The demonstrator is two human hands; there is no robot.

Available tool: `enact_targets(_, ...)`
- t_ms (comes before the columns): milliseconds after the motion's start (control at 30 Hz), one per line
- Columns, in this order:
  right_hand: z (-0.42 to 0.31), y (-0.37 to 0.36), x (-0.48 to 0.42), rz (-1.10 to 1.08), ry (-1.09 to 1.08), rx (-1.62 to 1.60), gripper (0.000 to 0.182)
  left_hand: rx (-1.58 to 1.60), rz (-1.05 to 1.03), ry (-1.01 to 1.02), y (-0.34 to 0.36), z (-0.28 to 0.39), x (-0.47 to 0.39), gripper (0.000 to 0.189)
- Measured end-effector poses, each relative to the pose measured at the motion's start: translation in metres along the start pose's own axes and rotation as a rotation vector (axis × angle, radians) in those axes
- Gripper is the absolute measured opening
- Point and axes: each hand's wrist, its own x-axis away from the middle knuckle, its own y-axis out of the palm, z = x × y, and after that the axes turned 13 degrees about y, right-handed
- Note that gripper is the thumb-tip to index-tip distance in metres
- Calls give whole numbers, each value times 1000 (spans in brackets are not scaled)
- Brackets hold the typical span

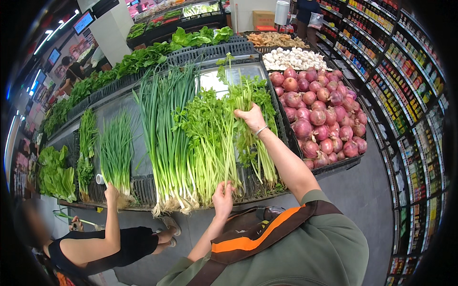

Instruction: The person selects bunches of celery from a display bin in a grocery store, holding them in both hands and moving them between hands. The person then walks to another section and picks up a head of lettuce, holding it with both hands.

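Note:
My right hand (252, 118), with a bracelet at the wrist, grips a bunch of leafy celery (243, 96) by its stalks, above the right part of the vegetable stand. My left hand (223, 200) is at the stand's front edge, its fingers closed around the lower end of a thin celery stalk (227, 161). Between and left of my hands lies a pile of celery (211, 143), roots towards me. Long green onions (168, 136) lie beside it on the left. More thin celery (266, 161) rests under and right of my right forearm.
Red onions (322, 114) fill a black crate at right, with garlic (293, 59) and ginger (277, 39) behind. At left, another person (96, 243) touches thin scallions (116, 153). Lettuce (57, 175) lies farther left. Shelves of bottles (400, 89) stand across the aisle at right.

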Motion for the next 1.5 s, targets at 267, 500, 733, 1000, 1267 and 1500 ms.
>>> enact_targets(267, -8, 12, 4, 87, -240, 286, 41, 379, -83, -158, -14, 28, 6, 17)
enact_targets(500, -15, 28, 8, 191, -314, 277, 39, 559, -127, -303, -21, 55, 7, 20)
enact_targets(733, -8, 8, -21, 272, -223, 78, 40, 508, -70, -266, -19, 29, -14, 20)
enact_targets(1000, -30, -28, 23, 173, -144, -66, 32, 201, -163, -358, 2, -42, -49, 30)
enact_targets(1267, -32, -86, 94, 15, 64, -220, 18, -857, -174, 261, 6, -13, -81, 28)
enact_targets(1500, -37, -109, 155, 18, 205, -388, 22, -689, -68, 371, 55, -5, -204, 19)
